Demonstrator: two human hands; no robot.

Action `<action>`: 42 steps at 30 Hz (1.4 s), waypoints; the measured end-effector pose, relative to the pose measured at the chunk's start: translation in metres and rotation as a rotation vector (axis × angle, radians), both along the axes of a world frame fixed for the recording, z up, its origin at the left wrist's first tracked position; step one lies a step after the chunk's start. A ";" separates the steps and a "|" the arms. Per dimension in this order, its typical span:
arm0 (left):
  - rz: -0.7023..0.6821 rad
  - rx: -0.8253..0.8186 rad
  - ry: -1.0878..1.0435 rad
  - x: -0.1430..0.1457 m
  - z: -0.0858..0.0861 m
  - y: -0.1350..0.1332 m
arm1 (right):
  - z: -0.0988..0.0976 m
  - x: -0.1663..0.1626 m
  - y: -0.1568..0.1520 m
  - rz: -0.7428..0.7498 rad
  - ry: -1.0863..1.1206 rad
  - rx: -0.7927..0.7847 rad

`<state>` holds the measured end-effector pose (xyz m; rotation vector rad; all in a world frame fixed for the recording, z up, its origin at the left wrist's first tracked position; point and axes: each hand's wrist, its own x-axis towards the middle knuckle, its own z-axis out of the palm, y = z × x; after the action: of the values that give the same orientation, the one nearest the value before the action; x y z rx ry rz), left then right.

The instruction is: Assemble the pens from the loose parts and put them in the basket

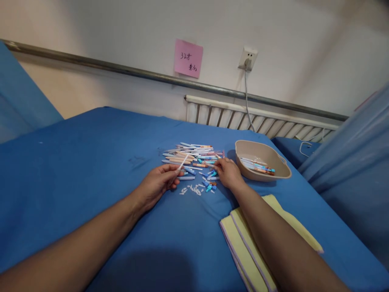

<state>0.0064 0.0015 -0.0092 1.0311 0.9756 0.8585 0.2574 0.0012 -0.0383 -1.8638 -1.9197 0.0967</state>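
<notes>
A pile of pens (pixel 191 156) in blue, orange and white lies on a blue sheet (pixel 91 170). My left hand (pixel 158 184) holds one thin white pen barrel (pixel 183 163), which points up and right toward the pile. My right hand (pixel 227 172) rests at the right edge of the pile, its fingertips touching a pen there. Small white bits (pixel 191 189) and blue caps (pixel 209 185) lie scattered between my two hands.
A beige tray (pixel 281 172) with several pens stands just right of my right hand. A folded yellow cloth (pixel 240 239) lies under my right forearm. Behind are a radiator (pixel 258 119), a wall socket with a cord (pixel 247 59) and a pink note (pixel 188 58).
</notes>
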 end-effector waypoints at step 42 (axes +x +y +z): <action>-0.241 0.380 0.302 0.008 0.004 -0.015 | 0.009 -0.031 -0.033 0.371 0.638 0.006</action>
<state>0.0146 -0.0136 -0.0050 1.6060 0.9312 0.7126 0.2262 -0.0322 -0.0292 -1.2329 -1.7538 0.7078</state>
